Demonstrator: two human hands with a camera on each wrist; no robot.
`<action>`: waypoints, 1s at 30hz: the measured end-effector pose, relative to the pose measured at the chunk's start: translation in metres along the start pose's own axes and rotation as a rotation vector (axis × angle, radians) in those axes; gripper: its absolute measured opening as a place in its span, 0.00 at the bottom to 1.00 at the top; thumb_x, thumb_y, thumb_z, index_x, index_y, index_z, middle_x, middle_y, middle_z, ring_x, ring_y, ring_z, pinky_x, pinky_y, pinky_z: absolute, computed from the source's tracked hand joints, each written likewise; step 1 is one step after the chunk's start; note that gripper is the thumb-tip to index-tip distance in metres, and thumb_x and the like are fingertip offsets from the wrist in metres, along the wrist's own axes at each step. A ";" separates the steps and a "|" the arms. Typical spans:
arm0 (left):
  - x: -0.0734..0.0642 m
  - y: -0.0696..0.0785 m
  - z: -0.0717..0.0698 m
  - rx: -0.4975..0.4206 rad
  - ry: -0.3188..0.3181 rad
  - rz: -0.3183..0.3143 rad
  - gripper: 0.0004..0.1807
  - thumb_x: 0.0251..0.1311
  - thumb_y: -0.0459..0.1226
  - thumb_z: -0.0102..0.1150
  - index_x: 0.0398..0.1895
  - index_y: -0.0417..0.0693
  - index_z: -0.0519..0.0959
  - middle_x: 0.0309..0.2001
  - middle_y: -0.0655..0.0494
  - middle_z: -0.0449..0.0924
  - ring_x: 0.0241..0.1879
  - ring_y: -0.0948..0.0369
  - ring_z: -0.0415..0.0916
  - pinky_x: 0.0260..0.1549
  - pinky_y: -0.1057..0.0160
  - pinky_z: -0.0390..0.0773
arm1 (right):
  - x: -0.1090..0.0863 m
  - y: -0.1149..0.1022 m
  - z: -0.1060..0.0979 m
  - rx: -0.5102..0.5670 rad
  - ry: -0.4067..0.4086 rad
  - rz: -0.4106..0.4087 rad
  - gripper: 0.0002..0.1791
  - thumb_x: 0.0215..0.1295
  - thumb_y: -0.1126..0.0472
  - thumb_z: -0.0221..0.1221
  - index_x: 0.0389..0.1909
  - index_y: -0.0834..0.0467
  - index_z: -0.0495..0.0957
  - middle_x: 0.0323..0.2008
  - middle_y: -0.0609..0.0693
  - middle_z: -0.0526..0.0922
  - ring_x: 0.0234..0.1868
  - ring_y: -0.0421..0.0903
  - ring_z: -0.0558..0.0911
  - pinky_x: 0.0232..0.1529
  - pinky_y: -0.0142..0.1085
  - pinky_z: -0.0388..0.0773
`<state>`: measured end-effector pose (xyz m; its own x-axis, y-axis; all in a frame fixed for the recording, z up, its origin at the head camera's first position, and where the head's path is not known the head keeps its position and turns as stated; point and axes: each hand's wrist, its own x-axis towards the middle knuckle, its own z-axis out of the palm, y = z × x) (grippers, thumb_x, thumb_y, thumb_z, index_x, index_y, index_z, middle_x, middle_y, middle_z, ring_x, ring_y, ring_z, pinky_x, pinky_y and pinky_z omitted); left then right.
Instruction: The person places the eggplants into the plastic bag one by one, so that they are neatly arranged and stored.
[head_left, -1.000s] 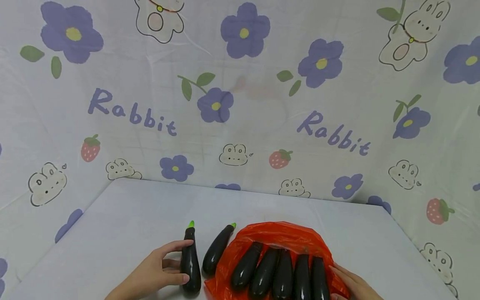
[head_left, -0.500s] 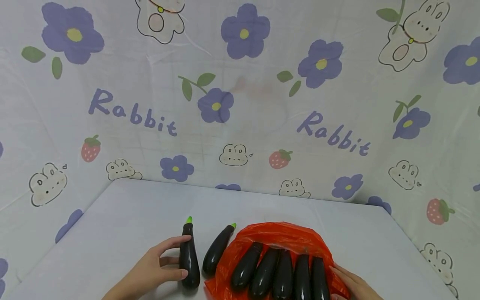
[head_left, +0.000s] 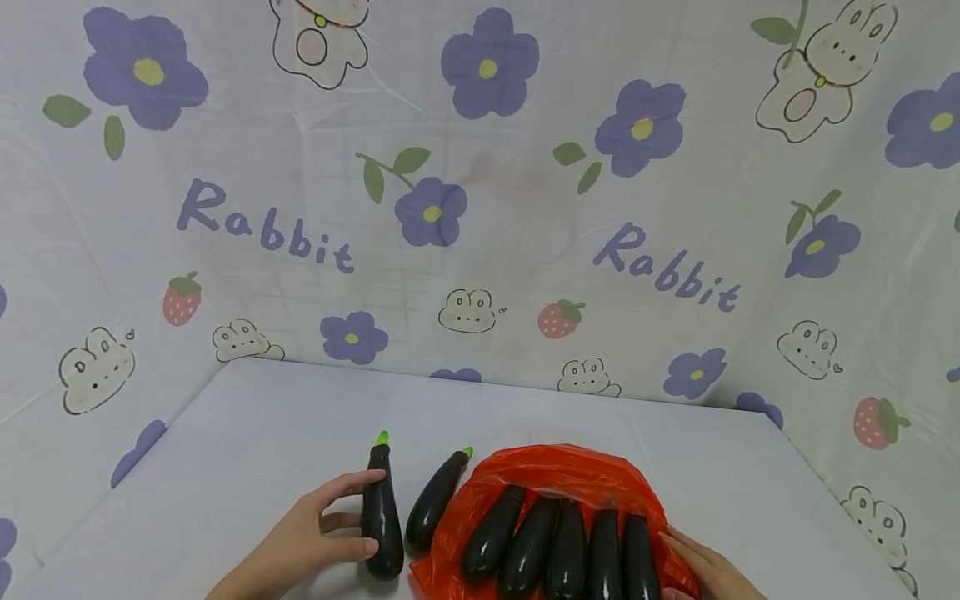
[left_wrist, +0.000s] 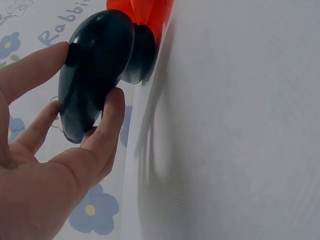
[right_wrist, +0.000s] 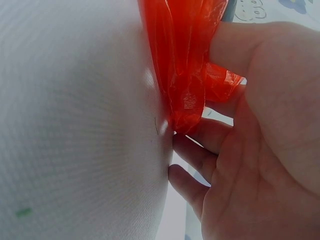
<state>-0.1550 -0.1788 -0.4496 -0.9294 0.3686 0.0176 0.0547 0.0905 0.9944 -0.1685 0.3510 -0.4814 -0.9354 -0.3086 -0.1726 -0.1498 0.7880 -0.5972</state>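
A dark, glossy eggplant (head_left: 382, 517) with a bright green tip stands at the left in the head view. My left hand (head_left: 315, 533) grips it from its left side, thumb near the fat end and fingers toward the narrow end. Just right of it, a second eggplant (head_left: 435, 504) leans against a red plastic bag (head_left: 570, 458). Several more eggplants (head_left: 570, 550) lie side by side in the bag's mouth. At the bag's right edge, my right hand (head_left: 712, 571) holds the red plastic between thumb and fingers, seen closer in the right wrist view.
A white table (head_left: 300, 425) lies under everything. Behind and beside it hangs a pale cloth (head_left: 480, 267) printed with rabbits, purple flowers and strawberries. The bag's near side is cut off by the head view's lower edge.
My left hand has shifted the gripped eggplant slightly away from me, first a bit left, then a little back right. The right hand and the bag have stayed put.
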 end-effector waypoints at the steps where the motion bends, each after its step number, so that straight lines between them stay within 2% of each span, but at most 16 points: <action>1: 0.000 0.000 0.000 -0.007 -0.008 0.002 0.40 0.56 0.34 0.70 0.73 0.48 0.64 0.66 0.39 0.60 0.55 0.45 0.75 0.53 0.53 0.74 | 0.000 0.000 0.000 0.001 -0.001 -0.005 0.45 0.64 0.42 0.61 0.71 0.68 0.60 0.69 0.71 0.60 0.64 0.75 0.61 0.54 0.69 0.66; 4: 0.000 0.001 0.001 -0.025 -0.034 0.010 0.40 0.57 0.34 0.70 0.73 0.49 0.64 0.68 0.39 0.60 0.56 0.45 0.74 0.53 0.54 0.74 | -0.001 0.000 0.000 0.001 -0.004 -0.014 0.45 0.65 0.42 0.61 0.71 0.69 0.60 0.68 0.71 0.60 0.64 0.75 0.61 0.53 0.69 0.66; 11: -0.001 0.005 0.003 -0.085 -0.088 0.004 0.39 0.59 0.33 0.68 0.73 0.49 0.63 0.70 0.39 0.57 0.58 0.44 0.72 0.54 0.49 0.74 | 0.000 0.001 0.000 0.001 -0.003 -0.008 0.45 0.65 0.42 0.61 0.71 0.69 0.60 0.69 0.71 0.60 0.64 0.75 0.62 0.53 0.69 0.66; 24: -0.001 0.005 0.006 -0.090 -0.094 -0.010 0.38 0.60 0.34 0.67 0.73 0.50 0.64 0.71 0.39 0.57 0.57 0.45 0.73 0.54 0.49 0.74 | 0.000 0.003 0.000 -0.004 -0.003 -0.024 0.44 0.65 0.42 0.60 0.71 0.69 0.60 0.68 0.71 0.60 0.63 0.75 0.62 0.53 0.68 0.67; 30: 0.000 0.005 0.008 -0.156 -0.121 -0.003 0.36 0.63 0.33 0.64 0.74 0.50 0.62 0.71 0.40 0.57 0.57 0.45 0.73 0.54 0.53 0.75 | 0.002 0.003 0.000 -0.011 -0.005 -0.011 0.45 0.64 0.41 0.61 0.71 0.68 0.60 0.69 0.70 0.60 0.64 0.75 0.62 0.53 0.68 0.67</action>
<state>-0.1516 -0.1706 -0.4453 -0.8785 0.4777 0.0118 -0.0135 -0.0494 0.9987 -0.1704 0.3530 -0.4838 -0.9321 -0.3196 -0.1701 -0.1634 0.7906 -0.5901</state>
